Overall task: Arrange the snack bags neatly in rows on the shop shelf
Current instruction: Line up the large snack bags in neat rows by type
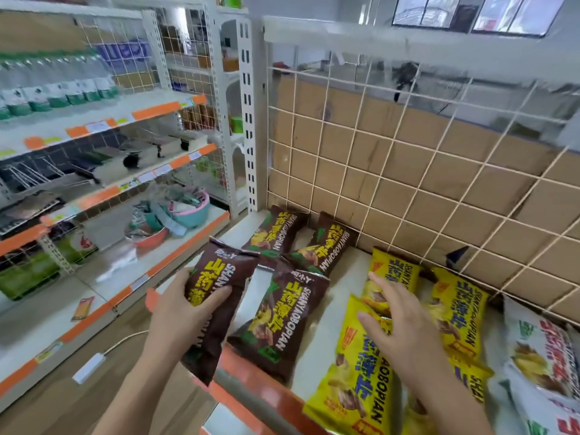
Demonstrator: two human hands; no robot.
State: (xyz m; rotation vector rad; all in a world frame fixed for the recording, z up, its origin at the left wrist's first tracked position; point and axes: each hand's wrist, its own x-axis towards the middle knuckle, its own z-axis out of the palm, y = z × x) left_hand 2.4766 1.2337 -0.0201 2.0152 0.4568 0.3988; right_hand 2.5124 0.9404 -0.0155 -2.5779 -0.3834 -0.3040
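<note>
My left hand (185, 312) grips a brown snack bag (216, 296) held in the air just left of the white shelf (317, 350). Three more brown bags lie on the shelf: one near the front (279, 321), two at the back (276, 230) (326, 246). My right hand (398, 328) hovers with fingers spread over the yellow bags, a front one (357, 381) and back ones (392, 277) (461, 312). White bags (543, 350) lie at the far right.
A wire grid backed by cardboard (408, 171) closes the shelf's rear. An orange price strip (251, 390) edges its front. A second shelving unit (103, 171) with bottles, bowls and packets stands to the left. A white power strip (89, 367) lies on the floor.
</note>
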